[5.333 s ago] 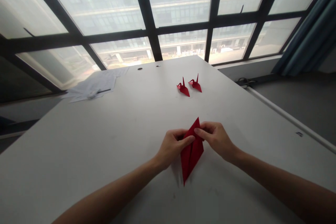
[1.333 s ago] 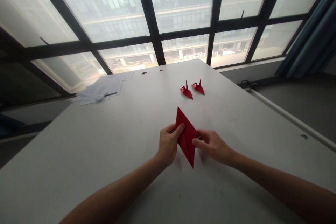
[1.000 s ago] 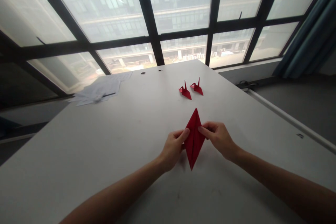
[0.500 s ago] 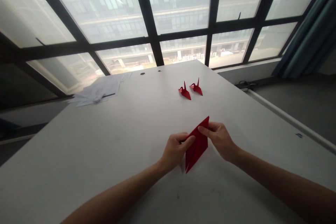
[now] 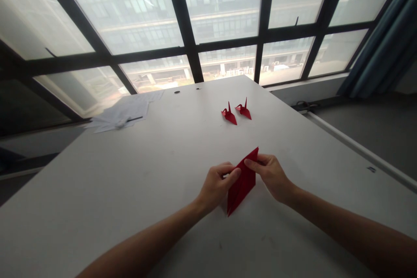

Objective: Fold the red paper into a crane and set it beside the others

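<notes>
- Since a second ago, the red folded paper point(image 5: 246, 184) has turned; its upper tip now leans to the person's right, its lower tip to the left
- Left hand point(image 5: 215, 184): thumb flat on the near face, remaining fingers curled behind the left edge; paper pinched between
- Right hand point(image 5: 273, 177): thumb on the face below the upper tip, fingers tucked behind; paper pinched likewise
- Paper position, from where I stand: between both hands, over the white table point(image 5: 146, 173); I cannot tell whether the lower tip touches
- Farther along the tabletop: two red paper cranes point(image 5: 230, 117), near each other
</notes>
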Demonstrator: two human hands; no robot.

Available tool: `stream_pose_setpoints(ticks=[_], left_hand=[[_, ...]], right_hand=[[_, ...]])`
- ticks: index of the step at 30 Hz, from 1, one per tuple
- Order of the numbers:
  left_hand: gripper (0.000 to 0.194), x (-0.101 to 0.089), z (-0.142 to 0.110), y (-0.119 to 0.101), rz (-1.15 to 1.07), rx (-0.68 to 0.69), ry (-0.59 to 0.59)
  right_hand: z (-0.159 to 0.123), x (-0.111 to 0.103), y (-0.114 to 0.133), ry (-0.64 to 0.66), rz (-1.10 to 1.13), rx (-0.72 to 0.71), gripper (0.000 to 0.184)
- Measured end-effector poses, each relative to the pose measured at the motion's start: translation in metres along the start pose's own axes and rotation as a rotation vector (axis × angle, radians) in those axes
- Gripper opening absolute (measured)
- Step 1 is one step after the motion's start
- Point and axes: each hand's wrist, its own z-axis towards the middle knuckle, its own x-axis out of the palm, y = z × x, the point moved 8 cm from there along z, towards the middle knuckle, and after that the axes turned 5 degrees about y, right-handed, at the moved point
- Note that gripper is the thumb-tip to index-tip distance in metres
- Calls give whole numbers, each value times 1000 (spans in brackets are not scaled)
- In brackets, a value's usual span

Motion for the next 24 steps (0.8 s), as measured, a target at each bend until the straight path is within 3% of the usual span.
stream_pose_setpoints(ticks=[7, 11, 15, 19, 24], left_hand=[[36, 1, -1, 6, 31, -32, -11], [34, 3, -2, 7, 12, -43, 18], [31, 5, -1, 5, -46, -102, 71], [40, 10, 1, 11, -74, -181, 155], [51, 9, 0, 21, -31, -214, 131]], right_hand=[[0, 2, -1, 15, 6, 27, 32], [2, -6, 3, -59, 7, -23, 32], [1, -4, 2, -39, 48, -24, 31], [-2, 2, -2, -3, 66, -6, 30], [0, -1, -9, -49, 119, 6, 28]])
